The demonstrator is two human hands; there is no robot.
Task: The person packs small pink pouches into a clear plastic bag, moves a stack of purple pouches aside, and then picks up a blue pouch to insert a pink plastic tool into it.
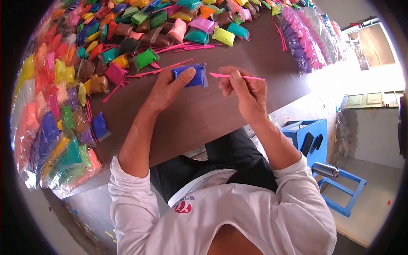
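Observation:
My left hand (169,86) is closed around a small clear packet of blue modelling clay (196,78), the thumb pressed across its top. To the right of it, my right hand (246,90) pinches a thin pink plastic modelling tool (255,78) between thumb and fingers. The tool's flat, pointed end faces the packet, and a small gap lies between them. Both hands are above the brown table (204,114). Nearest my left hand on the table lie a green clay packet (145,59) and loose pink tools (161,69).
Piles of coloured clay packets (123,29) cover the table's far and left parts. Bagged strips of purple and pink packets (304,38) lie at the far right. Beyond the table's right edge stand a blue stool (316,127) and a metal flask (325,170).

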